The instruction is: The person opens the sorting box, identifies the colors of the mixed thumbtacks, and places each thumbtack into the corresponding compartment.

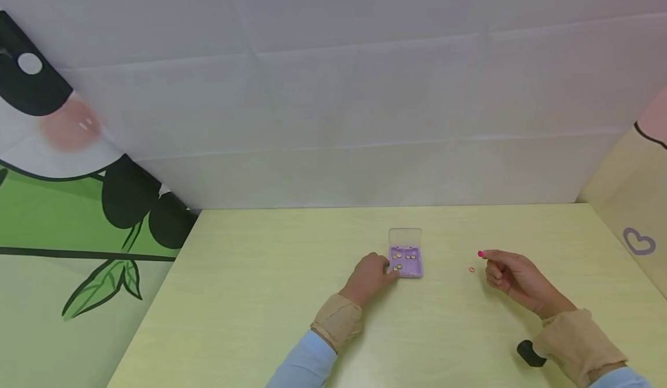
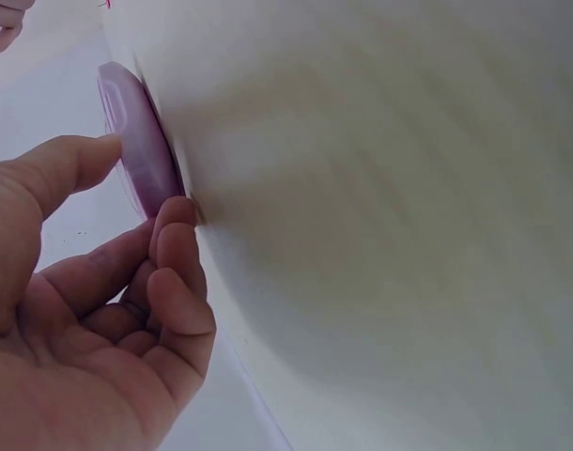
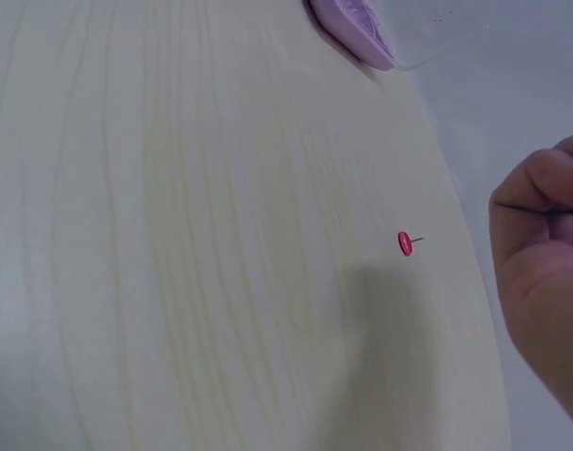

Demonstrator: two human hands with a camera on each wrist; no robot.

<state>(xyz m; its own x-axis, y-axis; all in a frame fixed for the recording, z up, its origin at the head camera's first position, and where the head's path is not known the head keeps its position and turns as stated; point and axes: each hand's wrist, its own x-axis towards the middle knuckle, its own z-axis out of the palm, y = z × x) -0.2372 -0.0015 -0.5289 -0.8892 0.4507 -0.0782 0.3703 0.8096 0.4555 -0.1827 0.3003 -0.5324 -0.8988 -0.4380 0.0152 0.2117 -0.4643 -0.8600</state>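
In the head view a small purple box (image 1: 413, 270) with its clear lid (image 1: 405, 236) raised sits on the table. Several gold-coloured round thumbtacks (image 1: 410, 256) lie in its compartments. My left hand (image 1: 369, 279) holds the box at its left front corner, thumb and fingertips against the purple side (image 2: 144, 141). To the right, above the table, my right hand (image 1: 521, 281) pinches a pink thumbtack (image 1: 480, 253) between thumb and index finger; its pin cannot be made out. A red thumbtack (image 3: 406, 244) lies on the table near that hand, pin sticking out sideways.
The pale wood-look table (image 1: 260, 295) ends at a white cloth wall (image 1: 333, 110) behind. Printed panels stand at the left (image 1: 47, 214) and right (image 1: 625, 202). A black device (image 1: 531, 353) sits at my right wrist.
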